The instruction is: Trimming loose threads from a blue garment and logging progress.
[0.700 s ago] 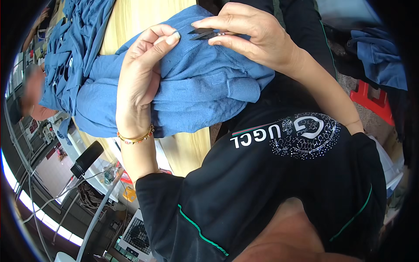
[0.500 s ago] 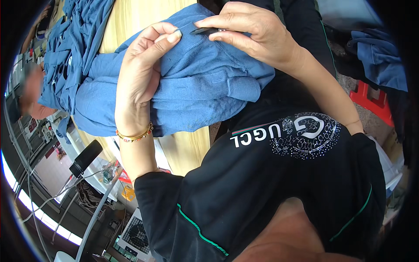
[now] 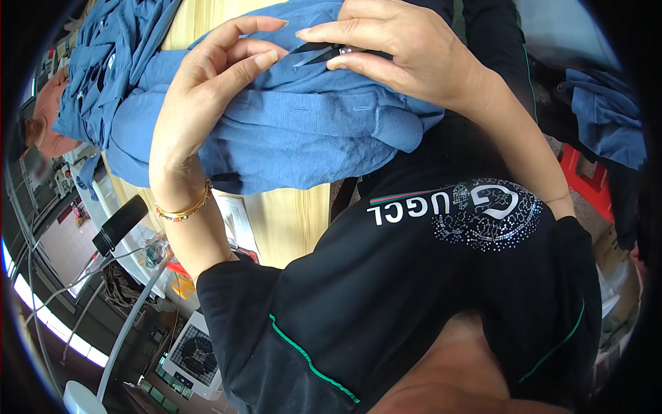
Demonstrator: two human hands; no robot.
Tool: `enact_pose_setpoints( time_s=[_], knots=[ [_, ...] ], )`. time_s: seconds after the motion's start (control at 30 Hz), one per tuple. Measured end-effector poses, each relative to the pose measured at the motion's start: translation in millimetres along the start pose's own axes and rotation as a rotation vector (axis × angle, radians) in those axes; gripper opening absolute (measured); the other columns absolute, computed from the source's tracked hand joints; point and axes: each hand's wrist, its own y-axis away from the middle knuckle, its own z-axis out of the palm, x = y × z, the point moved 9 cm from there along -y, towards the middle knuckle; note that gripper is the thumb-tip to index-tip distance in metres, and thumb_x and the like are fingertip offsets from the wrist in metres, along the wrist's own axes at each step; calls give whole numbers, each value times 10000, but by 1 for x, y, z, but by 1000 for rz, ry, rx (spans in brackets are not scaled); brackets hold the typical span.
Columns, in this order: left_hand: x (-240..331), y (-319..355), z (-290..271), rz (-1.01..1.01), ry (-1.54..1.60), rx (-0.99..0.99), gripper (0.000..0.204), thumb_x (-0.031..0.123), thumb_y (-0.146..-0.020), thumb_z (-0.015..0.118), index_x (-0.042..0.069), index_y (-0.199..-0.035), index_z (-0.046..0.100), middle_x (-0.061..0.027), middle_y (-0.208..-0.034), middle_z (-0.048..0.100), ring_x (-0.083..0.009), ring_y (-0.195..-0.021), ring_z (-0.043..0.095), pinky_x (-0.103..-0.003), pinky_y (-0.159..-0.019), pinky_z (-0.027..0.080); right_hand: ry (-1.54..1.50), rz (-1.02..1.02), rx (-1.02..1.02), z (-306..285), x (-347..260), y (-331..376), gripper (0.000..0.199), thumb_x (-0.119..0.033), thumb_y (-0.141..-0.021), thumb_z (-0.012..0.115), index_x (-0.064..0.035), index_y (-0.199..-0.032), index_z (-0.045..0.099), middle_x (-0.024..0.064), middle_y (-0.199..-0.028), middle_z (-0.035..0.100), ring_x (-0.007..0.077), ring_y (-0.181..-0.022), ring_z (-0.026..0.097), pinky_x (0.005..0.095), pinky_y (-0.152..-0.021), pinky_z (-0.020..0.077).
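A pair of small black thread snips (image 3: 314, 55) is held in my right hand (image 3: 420, 52), between thumb and fingers, with its blades spread apart. The blades point left, just above a blue knit garment (image 3: 303, 131). Facing them, my left hand (image 3: 196, 86) has its index finger raised and apart from the thumb, while the thumb tip is close to another finger. No held thing shows in it. The garment lies bunched under both hands, its ribbed band with small buttonhole-like slits running across the front.
More blue garments (image 3: 114, 62) are heaped on the left of the wooden table (image 3: 289, 221). A black cylinder (image 3: 121, 224) and a grey pole (image 3: 131, 324) stand at left. Another person (image 3: 52, 117) is at far left. At right are a red plastic stool (image 3: 586, 179) and more blue cloth (image 3: 607, 117).
The left index finger has lifted away from the thumb, and that hand has moved left. The snips' blades have come apart. The garment sits slightly higher in view.
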Motion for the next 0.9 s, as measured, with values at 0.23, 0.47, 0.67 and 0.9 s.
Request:
enact_pose_setpoints(
  time_s=[0.23,0.47,0.67,0.9],
  knots=[
    [-4,10,3,-99,2,-4,467,85,-995,655,33,-1448,556,-21,-1075,720,-56,-1037,610,-201,-1000,410,-20,4,-2,2,1,1,351,-182,-892,732,-31,-1208,703,108,-922,616,287,-876,631,366,-760,532],
    [-10,8,7,-79,24,-16,509,43,-954,700,31,-1444,562,8,-1006,728,-31,-956,612,-191,-942,434,-10,-14,-20,6,-5,3,351,-179,-893,733,-36,-1212,705,101,-939,624,273,-885,634,358,-761,532],
    [-16,6,-8,-59,130,77,479,49,-952,688,21,-1419,586,4,-1017,732,-30,-978,627,-177,-974,408,-19,-41,51,6,-4,0,356,-192,-888,739,-56,-1216,710,98,-956,623,270,-880,632,353,-769,535],
    [-19,3,-14,-33,212,115,469,62,-950,687,22,-1409,600,-7,-1058,738,-47,-1020,646,-196,-1025,389,5,-18,50,10,-2,-3,349,-192,-891,734,-58,-1212,709,98,-968,623,271,-894,631,353,-779,538]
  ],
)
